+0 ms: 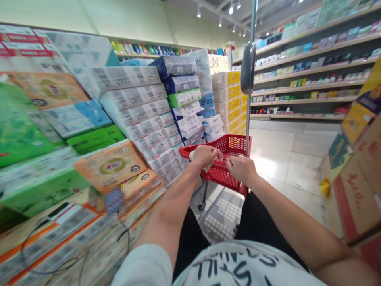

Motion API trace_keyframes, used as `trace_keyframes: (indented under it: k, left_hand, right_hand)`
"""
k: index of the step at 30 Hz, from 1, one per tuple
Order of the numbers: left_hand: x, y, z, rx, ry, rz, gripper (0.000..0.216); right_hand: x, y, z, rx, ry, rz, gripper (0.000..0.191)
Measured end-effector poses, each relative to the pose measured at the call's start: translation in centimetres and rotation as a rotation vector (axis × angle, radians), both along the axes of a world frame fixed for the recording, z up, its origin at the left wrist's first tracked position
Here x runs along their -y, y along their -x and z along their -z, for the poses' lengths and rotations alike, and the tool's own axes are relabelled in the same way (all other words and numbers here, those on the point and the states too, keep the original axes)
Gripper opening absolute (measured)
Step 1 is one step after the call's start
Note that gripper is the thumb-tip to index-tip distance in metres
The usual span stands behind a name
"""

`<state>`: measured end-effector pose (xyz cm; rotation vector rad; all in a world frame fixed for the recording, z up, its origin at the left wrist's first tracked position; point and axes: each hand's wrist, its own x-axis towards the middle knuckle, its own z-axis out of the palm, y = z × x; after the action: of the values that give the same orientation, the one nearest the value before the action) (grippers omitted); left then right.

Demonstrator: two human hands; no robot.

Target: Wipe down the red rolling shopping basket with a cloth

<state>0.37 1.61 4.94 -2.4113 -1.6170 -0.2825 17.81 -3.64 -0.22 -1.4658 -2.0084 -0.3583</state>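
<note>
A red plastic shopping basket on wheels [235,143] stands on the tiled floor in front of me, with a grey metal pole [249,75] rising from its right side. My left hand [204,155] rests on the basket's near rim, its fingers closed round a pale crumpled cloth or paper [212,163]. My right hand [241,167] grips the near rim beside it, fingers curled over the edge. What lies inside the basket is hidden by my hands.
Stacked packs of tissue and paper goods [139,115] crowd the left. Yellow and white packs [233,95] stand behind the basket. Shelves of small goods [309,71] line the far right wall. Cardboard boxes [357,167] stand close on the right.
</note>
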Motion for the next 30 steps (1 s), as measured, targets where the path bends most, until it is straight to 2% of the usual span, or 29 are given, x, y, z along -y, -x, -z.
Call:
trace_keyframes:
  k: [2, 4, 6, 11, 16, 19, 22, 24, 27, 30]
  left_hand:
    - [1.0, 0.8, 0.6, 0.09, -0.096, 0.192, 0.039]
    - [1.4, 1.4, 1.0, 0.12, -0.141, 0.256, 0.035]
    - [1.0, 1.5, 0.8, 0.088, -0.107, 0.205, 0.035]
    - [-1.1, 0.1, -0.4, -0.148, 0.106, -0.003, 0.037]
    - [-1.0, -0.9, -0.3, -0.122, 0.082, -0.063, 0.04]
    - [0.2, -0.3, 0.6, 0.005, -0.047, 0.032, 0.041]
    - [1.3, 1.3, 2.1, 0.125, -0.21, 0.29, 0.036]
    - [1.6, 2.6, 3.4, 0.158, -0.323, 0.388, 0.038]
    - [1.5, 3.8, 5.1, 0.194, -0.426, 0.36, 0.039]
    - [1.3, 4.0, 5.9, 0.197, -0.431, 0.309, 0.04]
  right_hand:
    - [0.0, 0.1, 0.1, -0.009, -0.008, -0.005, 0.039]
    - [0.0, 0.2, 0.0, -0.015, -0.011, -0.01, 0.038]
    - [0.1, 0.3, -0.1, -0.017, -0.009, -0.018, 0.038]
    - [0.2, 0.3, -0.2, 0.005, -0.01, -0.037, 0.034]
    - [0.1, 0.1, 0.2, 0.018, -0.037, -0.008, 0.036]
    - [0.1, 0.1, 0.4, 0.014, -0.048, -0.006, 0.035]
    - [0.1, 0.2, 0.4, 0.0, -0.053, -0.006, 0.034]
    - [0.1, 0.3, 0.4, -0.005, -0.057, -0.009, 0.034]
    - [0.0, 0.4, 0.3, 0.001, -0.064, -0.03, 0.035]
    - [0.1, 0.5, 0.3, -0.003, -0.065, -0.035, 0.035]
